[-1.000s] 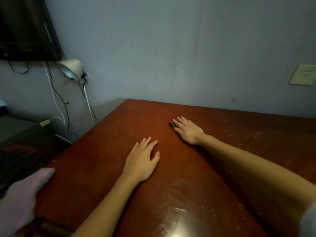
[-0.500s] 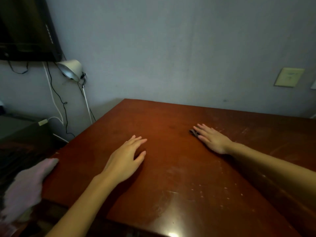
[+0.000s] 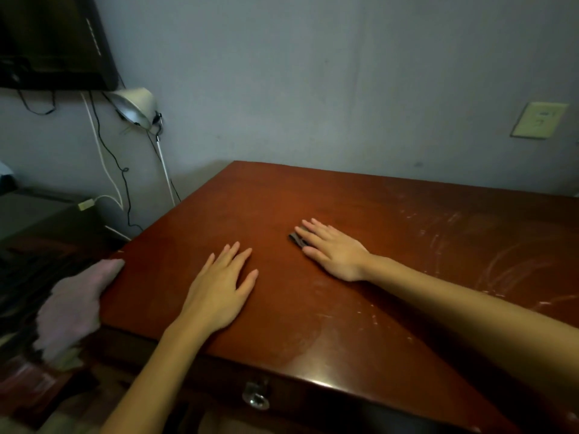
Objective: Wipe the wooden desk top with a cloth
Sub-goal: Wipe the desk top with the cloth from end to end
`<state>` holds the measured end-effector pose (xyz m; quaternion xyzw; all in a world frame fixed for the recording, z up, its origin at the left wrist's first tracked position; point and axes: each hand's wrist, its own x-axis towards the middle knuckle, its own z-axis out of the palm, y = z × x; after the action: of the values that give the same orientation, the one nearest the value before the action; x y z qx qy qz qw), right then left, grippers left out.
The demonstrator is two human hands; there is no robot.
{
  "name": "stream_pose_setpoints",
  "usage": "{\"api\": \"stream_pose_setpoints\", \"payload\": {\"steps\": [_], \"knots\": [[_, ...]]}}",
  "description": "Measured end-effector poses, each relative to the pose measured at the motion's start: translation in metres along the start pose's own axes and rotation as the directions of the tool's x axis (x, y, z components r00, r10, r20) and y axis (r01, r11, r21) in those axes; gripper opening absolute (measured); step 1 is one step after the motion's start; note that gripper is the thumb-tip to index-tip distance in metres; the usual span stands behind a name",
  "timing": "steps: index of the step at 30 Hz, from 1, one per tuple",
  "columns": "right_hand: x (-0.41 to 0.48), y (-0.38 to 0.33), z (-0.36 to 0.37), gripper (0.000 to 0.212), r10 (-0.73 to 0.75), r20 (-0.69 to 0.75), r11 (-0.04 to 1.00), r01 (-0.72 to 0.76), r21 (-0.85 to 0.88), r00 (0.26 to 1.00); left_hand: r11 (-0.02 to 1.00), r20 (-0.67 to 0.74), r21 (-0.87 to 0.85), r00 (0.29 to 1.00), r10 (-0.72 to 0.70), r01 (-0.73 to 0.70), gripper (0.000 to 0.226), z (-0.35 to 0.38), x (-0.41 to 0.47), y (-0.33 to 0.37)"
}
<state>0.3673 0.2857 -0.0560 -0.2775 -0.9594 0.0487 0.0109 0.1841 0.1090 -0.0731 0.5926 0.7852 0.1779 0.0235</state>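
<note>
The reddish-brown wooden desk top [image 3: 360,211] fills the middle and right of the view, with pale streaks toward the right. My right hand [image 3: 333,250] lies flat on it with straight fingers, pressing a small dark folded cloth [image 3: 297,239] whose edge peeks out past my fingertips. My left hand [image 3: 221,285] rests flat on the wood nearer the front edge, fingers spread and holding nothing. A pale pink cloth [image 3: 73,305] hangs over the desk's left front corner.
A drawer knob [image 3: 256,399] sits below the front edge. A white desk lamp [image 3: 134,106] and cables hang on the wall at the left, under a dark screen [image 3: 50,42]. A wall plate [image 3: 539,120] is at the right. Dark furniture stands left of the desk.
My right hand with the dark cloth slid right across the desk, then back left. My left hand shifted left, then back toward the middle. The view has tilted down, showing the drawer knob.
</note>
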Motion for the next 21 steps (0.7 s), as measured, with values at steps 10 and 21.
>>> {"api": "stream_pose_setpoints", "payload": {"steps": [10, 21], "knots": [[-0.066, 0.040, -0.009, 0.072, 0.058, 0.028, 0.998, -0.058, -0.004, 0.998, 0.998, 0.053, 0.064, 0.999, 0.000, -0.004, 0.057, 0.003, 0.001, -0.002], [-0.008, -0.018, -0.001, 0.063, 0.171, 0.024, 0.985, -0.171, 0.026, 0.985, 0.998, 0.053, 0.058, 0.998, -0.015, 0.012, 0.056, 0.000, -0.001, 0.001]]}}
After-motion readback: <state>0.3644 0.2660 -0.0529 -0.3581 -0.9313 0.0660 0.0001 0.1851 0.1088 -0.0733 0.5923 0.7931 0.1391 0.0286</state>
